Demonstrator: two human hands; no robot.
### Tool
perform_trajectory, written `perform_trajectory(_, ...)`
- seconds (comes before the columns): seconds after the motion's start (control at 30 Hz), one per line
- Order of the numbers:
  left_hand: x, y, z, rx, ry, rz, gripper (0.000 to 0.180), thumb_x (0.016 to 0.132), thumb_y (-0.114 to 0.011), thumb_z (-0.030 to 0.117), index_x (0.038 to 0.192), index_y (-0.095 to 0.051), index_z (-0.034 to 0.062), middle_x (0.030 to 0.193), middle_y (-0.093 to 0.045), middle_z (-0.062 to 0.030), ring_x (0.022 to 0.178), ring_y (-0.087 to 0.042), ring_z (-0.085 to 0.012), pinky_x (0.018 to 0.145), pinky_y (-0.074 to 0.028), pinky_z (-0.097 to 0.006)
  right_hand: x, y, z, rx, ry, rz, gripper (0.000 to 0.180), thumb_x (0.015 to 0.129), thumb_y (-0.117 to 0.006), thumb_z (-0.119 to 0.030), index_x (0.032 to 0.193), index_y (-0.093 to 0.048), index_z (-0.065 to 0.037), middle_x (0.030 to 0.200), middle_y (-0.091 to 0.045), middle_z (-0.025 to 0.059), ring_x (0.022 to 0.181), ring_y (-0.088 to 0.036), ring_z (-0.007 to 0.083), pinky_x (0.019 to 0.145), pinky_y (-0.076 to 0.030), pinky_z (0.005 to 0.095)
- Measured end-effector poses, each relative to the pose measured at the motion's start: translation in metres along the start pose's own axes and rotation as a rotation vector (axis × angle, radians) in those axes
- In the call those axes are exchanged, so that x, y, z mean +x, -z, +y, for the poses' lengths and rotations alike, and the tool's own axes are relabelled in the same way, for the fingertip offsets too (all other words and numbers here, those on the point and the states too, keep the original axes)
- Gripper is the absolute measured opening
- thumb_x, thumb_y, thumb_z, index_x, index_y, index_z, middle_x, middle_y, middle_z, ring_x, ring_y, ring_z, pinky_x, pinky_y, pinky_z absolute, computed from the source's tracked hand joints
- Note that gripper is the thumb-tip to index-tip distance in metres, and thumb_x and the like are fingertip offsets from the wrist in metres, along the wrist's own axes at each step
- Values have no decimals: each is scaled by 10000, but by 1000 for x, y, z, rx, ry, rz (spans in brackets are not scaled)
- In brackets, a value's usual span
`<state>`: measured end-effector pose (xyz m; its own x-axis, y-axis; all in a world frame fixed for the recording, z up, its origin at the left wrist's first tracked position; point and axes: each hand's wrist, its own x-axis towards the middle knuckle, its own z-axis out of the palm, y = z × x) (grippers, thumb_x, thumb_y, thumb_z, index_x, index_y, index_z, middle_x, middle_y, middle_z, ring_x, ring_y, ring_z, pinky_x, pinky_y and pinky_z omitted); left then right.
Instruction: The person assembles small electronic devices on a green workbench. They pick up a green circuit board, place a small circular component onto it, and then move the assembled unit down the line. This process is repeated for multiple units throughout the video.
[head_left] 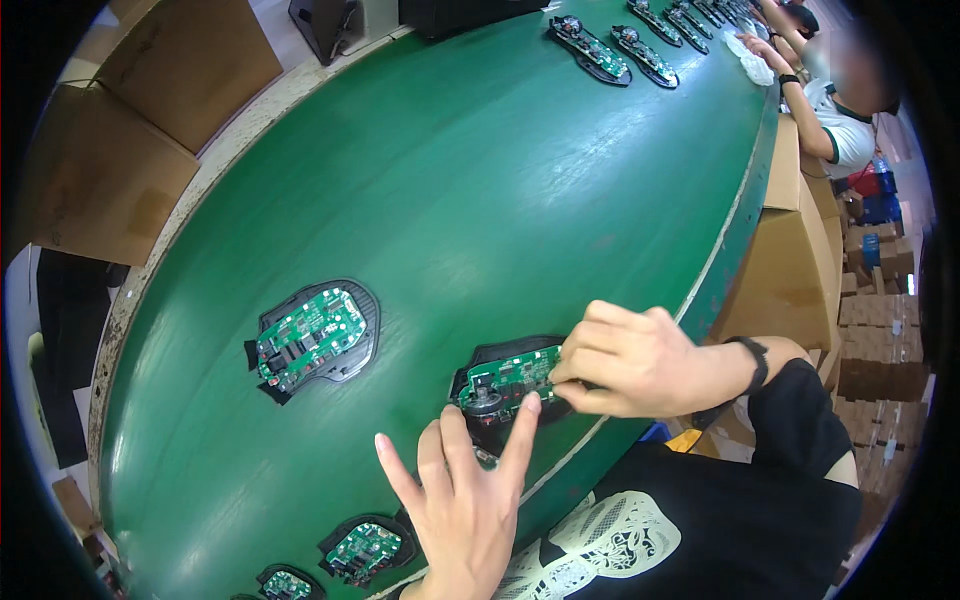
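Starting at the left edge, brown cardboard boxes (110,150) are seen stacked beside the bench (480,180), whose top is a smooth, glossy green sheet with a pale worn rim, bent into a curve by the lens. On its left part a black plastic shell (318,336) is laid flat, rounded in outline, with a green circuit board seated in it and small white and silver parts studded over the board. Two more shells of the same kind (366,548) are lined up at the near edge, lower left.

Near the middle, the left hand (465,500) is held open with the fingers spread, the fingertips pressed on the near end of the shell being worked on (505,385). This shell is set close to the bench's near edge; its green board and a dark round wheel at its near end are visible. The right hand (635,360), a black band on its wrist, is curled over the shell's far end, thumb and fingertips pinched on the board's edge.

Further shells (590,48) are ranged along the far end of the bench, where another person's hands (765,50) are at work. To the right, more cardboard cartons (880,330) are piled.
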<state>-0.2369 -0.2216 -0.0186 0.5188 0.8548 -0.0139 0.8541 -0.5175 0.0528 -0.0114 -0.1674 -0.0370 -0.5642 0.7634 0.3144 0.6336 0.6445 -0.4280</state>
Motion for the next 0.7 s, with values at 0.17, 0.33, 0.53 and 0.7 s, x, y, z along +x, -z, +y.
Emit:
perform_trajectory(0.17,-18,24,2,-239,158,-16,672,812,-734,196,1443,-504,201,1427,-458,-213,1280,-438,-364,1105,-297,-624,16,6,-2,42,167,5,355,770,-696,-127,1120,-687,-66,1016,-659,46,875,-620,177,554,-516,274)
perform_trajectory(0.33,-18,1,5,-312,111,-22,658,833,-691,201,1442,-487,59,1391,-496,-261,1301,-444,-376,1079,-333,-641,20,-15,0,23,328,20,412,820,-629,-132,1215,-643,-14,1122,-663,108,993,-647,222,790,-548,338)
perform_trajectory(0.53,-13,0,8,-115,26,-68,657,833,-706,249,1382,-507,-53,1452,-434,-329,1406,-346,-426,1101,-338,-594,17,-18,3,69,335,23,409,819,-629,-120,1206,-648,10,1128,-665,126,988,-652,229,818,-547,367)
perform_trajectory(0.7,-12,2,6,-147,28,-67,601,845,-688,197,1367,-525,-52,1430,-459,-326,1377,-381,-430,1079,-371,-573,17,-17,-2,0,338,57,366,802,-650,-109,1148,-688,4,1084,-680,120,946,-661,225,774,-564,355)
